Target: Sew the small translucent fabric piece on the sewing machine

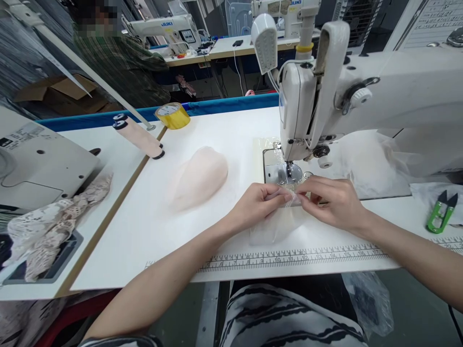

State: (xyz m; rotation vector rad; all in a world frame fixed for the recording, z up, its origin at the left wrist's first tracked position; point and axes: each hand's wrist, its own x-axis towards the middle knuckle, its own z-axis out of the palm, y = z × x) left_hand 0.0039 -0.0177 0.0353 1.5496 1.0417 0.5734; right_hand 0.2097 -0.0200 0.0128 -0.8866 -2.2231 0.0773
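My left hand (262, 205) and my right hand (331, 202) meet just in front of the sewing machine's needle area. Both pinch a thin, sheer whitish piece of fabric (277, 229), whose lower part hangs over the table toward me. The fingertips of the two hands nearly touch, with the gathered cloth between them. Right behind them is the metal needle plate (277, 172) under the presser foot (289, 168) of the white sewing machine (300, 106). To the left of my left hand lies a pale pink moulded cup (204, 173) with sheer fabric around it.
Yellow tape (173, 116) and a thread cone (139, 137) stand at the back left. Green thread snips (441, 212) lie at the right, near more sheer fabric (372, 156). Lace (58, 226) rests on the left table. A person (119, 62) sits beyond the blue edge.
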